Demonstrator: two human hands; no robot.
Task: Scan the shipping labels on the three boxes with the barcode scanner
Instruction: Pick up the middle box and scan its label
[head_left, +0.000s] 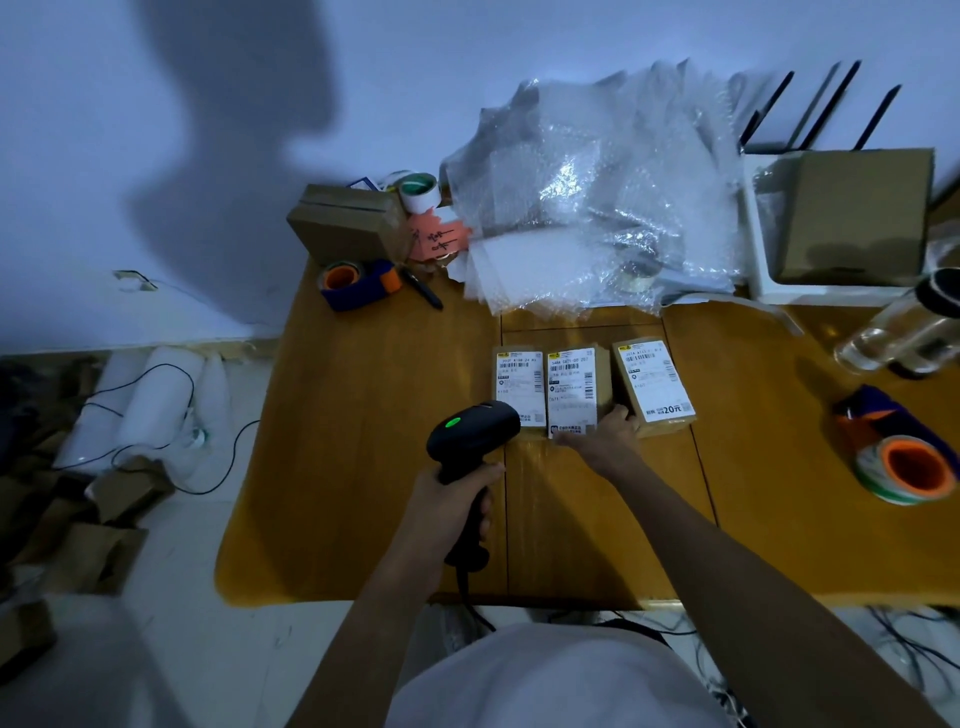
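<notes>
Single head-worn wide-angle view, aimed forward and down. Table seen steeply from above, close range. Left hand gripping scanner framed near centre; floor captured left of grip, wall beyond.

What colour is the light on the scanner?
Green, on top of the scanner, seen in the head view.

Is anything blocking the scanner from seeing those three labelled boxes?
Nothing visible. The barcode scanner, in the left hand, overlaps only the left box's near corner. The right hand rests at the near edges of the middle box and right box, leaving their barcodes uncovered.
</notes>
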